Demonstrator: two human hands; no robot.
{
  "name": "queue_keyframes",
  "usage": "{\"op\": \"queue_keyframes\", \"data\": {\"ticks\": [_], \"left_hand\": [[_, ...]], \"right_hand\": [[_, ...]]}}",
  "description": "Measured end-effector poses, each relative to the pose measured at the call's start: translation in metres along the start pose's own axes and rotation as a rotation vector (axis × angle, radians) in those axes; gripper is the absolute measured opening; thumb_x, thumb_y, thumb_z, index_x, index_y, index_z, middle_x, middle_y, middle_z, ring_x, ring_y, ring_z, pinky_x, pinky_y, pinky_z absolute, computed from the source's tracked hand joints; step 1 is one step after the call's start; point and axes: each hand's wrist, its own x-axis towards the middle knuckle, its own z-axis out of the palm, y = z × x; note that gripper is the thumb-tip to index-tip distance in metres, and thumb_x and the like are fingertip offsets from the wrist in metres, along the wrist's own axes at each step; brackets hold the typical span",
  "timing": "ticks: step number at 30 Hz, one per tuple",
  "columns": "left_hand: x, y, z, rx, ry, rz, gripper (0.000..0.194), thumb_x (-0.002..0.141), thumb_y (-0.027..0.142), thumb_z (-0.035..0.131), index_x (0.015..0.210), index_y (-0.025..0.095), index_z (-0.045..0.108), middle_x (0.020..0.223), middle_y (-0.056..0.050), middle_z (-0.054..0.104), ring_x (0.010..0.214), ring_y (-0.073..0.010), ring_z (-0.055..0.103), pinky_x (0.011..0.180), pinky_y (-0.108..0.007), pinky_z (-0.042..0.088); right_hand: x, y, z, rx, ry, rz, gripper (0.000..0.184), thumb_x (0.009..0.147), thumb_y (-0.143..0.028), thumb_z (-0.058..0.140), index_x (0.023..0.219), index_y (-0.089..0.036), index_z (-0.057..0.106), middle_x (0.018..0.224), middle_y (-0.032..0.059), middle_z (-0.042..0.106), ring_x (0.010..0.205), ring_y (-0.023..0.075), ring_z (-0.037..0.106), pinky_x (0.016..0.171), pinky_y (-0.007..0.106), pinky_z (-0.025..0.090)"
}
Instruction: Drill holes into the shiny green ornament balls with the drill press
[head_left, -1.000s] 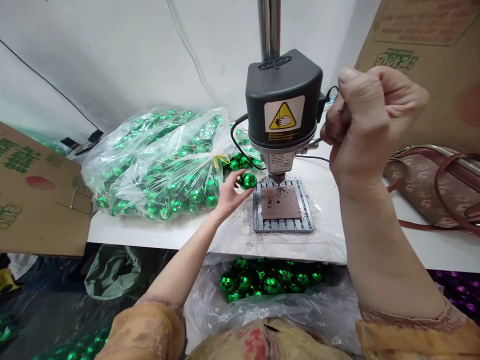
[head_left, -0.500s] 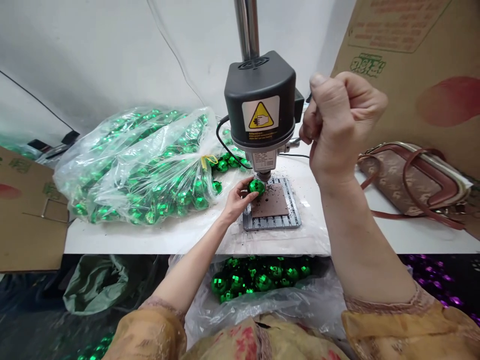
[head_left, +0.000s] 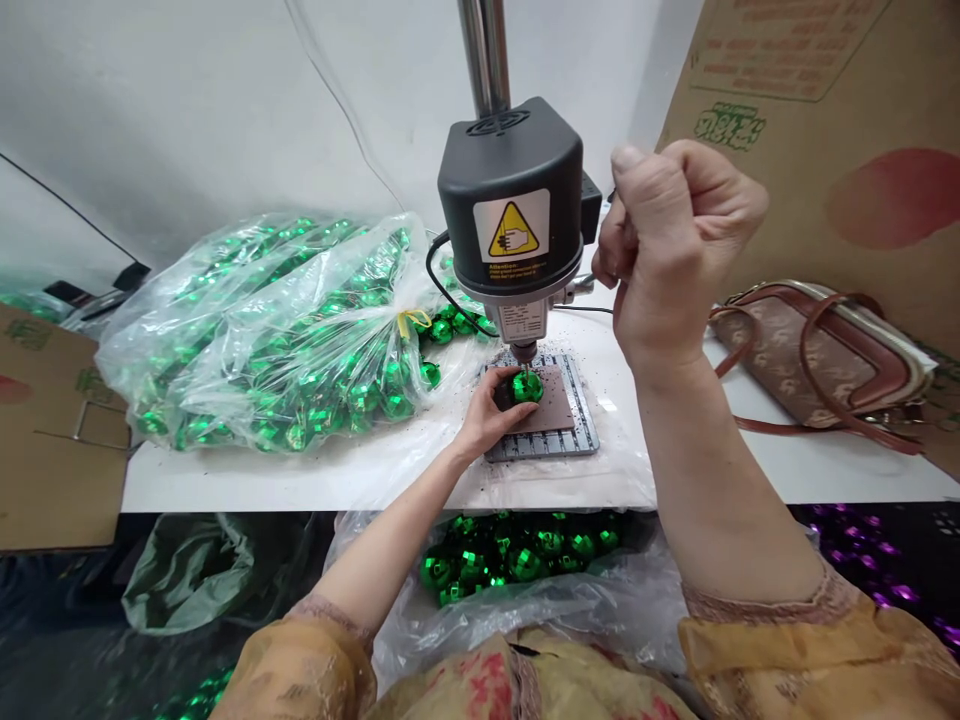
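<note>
Left hand (head_left: 486, 412) grasps green ball (head_left: 528, 388) near pad's (head_left: 559, 405) left edge, best steadied under drill (head_left: 511, 200); right hand (head_left: 671, 250) clenches lever (head_left: 581, 287).

This is a small workshop. A black-and-silver bench drill press with a yellow warning triangle (head_left: 510, 215) stands on a plain white tabletop (head_left: 255, 485), over a grey slotted metal base plate (head_left: 586, 425) bearing a flat brown square board (head_left: 560, 405). Dark drilling crumbs (head_left: 551, 352) litter the plate and the surface around it. Stock is there in bulk: a big clear plastic bag tied with a yellow strip (head_left: 225, 330) bulges with shiny green mirror-faceted balls (head_left: 364, 395), and an open translucent bag (head_left: 592, 607) below the table edge holds more. Shiny purple pieces (head_left: 874, 560) lie low at the right. Printed brown cardboard cartons (head_left: 817, 100) flank the table.
</note>
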Motion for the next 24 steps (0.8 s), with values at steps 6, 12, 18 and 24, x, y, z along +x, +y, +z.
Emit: {"op": "queue_keyframes", "data": {"ticks": [6, 12, 18, 24], "left_hand": [[-0.004, 0.004, 0.010, 0.071, 0.057, 0.030, 0.051, 0.073, 0.036, 0.084, 0.113, 0.019, 0.058, 0.108, -0.008, 0.067, 0.103, -0.0240, 0.065, 0.093, -0.041, 0.054], [-0.003, 0.001, 0.013, -0.001, 0.022, 0.054, 0.053, 0.074, 0.038, 0.083, 0.116, 0.019, 0.056, 0.120, -0.010, 0.065, 0.116, -0.0268, 0.062, 0.102, -0.045, 0.051], [-0.005, 0.006, 0.014, -0.045, 0.010, -0.009, 0.053, 0.077, 0.045, 0.081, 0.116, 0.018, 0.057, 0.116, -0.011, 0.068, 0.111, -0.0264, 0.066, 0.098, -0.044, 0.053], [-0.006, 0.007, 0.016, -0.105, 0.020, -0.038, 0.055, 0.075, 0.047, 0.082, 0.115, 0.019, 0.057, 0.114, -0.011, 0.069, 0.108, -0.0254, 0.067, 0.097, -0.043, 0.055]], "right_hand": [[0.000, -0.001, 0.000, -0.004, -0.001, 0.001, 0.044, 0.081, -0.026, 0.065, 0.049, -0.023, 0.035, 0.040, -0.0062, 0.034, 0.034, 0.0065, 0.027, 0.035, 0.029, 0.021], [0.000, 0.000, 0.000, -0.014, -0.013, -0.013, 0.045, 0.082, -0.026, 0.066, 0.050, -0.022, 0.034, 0.041, -0.0070, 0.035, 0.034, 0.0063, 0.027, 0.035, 0.028, 0.022], [-0.002, 0.001, -0.001, 0.021, -0.018, -0.028, 0.044, 0.084, -0.020, 0.063, 0.052, -0.022, 0.035, 0.041, -0.0072, 0.035, 0.035, 0.0056, 0.026, 0.037, 0.028, 0.021], [-0.020, 0.007, -0.007, -0.023, 0.022, -0.142, 0.051, 0.086, -0.031, 0.064, 0.054, -0.021, 0.026, 0.043, -0.0084, 0.025, 0.038, 0.0041, 0.025, 0.043, 0.027, 0.021]]}}
